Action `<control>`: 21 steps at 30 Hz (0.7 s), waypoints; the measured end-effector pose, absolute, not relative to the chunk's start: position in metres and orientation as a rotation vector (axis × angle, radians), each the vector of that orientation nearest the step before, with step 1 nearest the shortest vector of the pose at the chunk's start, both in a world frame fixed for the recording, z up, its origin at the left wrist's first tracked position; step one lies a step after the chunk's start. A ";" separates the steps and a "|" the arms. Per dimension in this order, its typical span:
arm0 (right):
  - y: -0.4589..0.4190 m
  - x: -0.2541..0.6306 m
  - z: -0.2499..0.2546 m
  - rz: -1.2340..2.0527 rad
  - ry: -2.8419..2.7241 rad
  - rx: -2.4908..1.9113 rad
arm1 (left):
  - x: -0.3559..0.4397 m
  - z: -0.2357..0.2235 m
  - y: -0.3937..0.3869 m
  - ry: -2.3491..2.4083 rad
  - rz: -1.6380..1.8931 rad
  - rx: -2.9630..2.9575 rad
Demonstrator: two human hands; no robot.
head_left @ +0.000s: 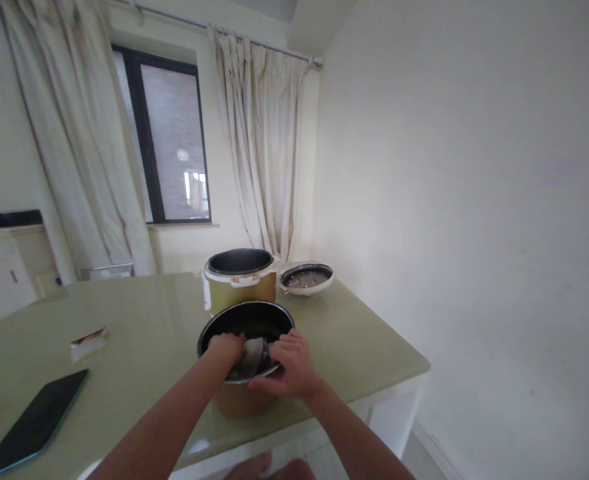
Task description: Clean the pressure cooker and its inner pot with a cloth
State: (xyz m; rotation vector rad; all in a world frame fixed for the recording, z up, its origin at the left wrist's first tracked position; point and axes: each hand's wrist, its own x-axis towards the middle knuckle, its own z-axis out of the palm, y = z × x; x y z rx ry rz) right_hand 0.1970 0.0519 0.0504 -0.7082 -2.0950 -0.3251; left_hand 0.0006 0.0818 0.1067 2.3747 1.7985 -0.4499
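Observation:
The dark-lined inner pot (247,312) of a cooker stands near the table's front edge, its mouth facing up. My left hand (228,348) reaches into it, fingers closed on a crumpled whitish cloth (253,353) against the inside. Part of the cloth and the fingertips are hidden by the hand and the pot wall. At the pot's right front, my right hand (293,365) grips the rim, fingers over the inside and thumb along the outside. Just behind the pot is the cooker body (237,291), standing without its lid.
To the right of the cooker body rests the round lid (307,280), inner side up. A dark flat tablet-like slab (37,420) and a small white packet (88,343) lie at the left on the pale green table (149,333). A wall (464,233) rises at the right.

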 end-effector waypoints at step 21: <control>0.061 0.182 0.035 -0.348 -1.994 -0.765 | 0.055 0.120 0.091 1.281 -0.309 2.547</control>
